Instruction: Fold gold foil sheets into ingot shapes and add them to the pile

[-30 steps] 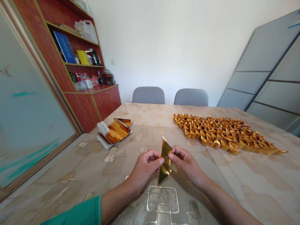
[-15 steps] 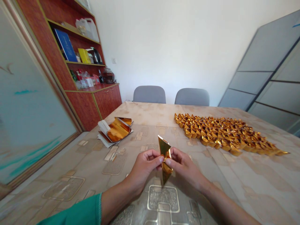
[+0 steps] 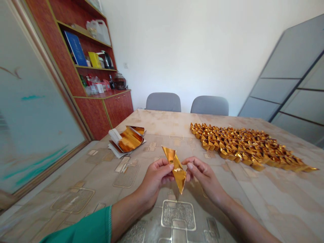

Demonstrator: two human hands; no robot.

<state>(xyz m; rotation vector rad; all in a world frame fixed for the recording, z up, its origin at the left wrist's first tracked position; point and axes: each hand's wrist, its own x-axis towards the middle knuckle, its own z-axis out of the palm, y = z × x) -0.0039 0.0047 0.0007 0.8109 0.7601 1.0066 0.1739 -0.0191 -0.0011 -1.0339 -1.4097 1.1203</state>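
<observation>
A folded piece of gold foil paper [image 3: 180, 178], pointed at its top and bottom ends, is held up above the table between my hands. My left hand [image 3: 158, 177] pinches its left side near the middle, thumb in front and fingers curled behind. At its right edge is my right hand [image 3: 202, 173], fingers bent and closed together, the fingertips against the foil. Part of the fold behind the fingers is hidden. Left of my hands lies a loose stack of gold foil sheets [image 3: 130, 140] with white backing.
Many folded gold foil pieces [image 3: 238, 143] stand in packed rows on the right of the patterned table [image 3: 101, 175]. Two grey chairs [image 3: 163, 102] are at the far edge. A red-brown cabinet [image 3: 117, 108] with filled shelves stands back left.
The foil piece has turned so its gold front faces me more and its top leans left. My right thumb has come off the middle of the foil and moved to its right edge.
</observation>
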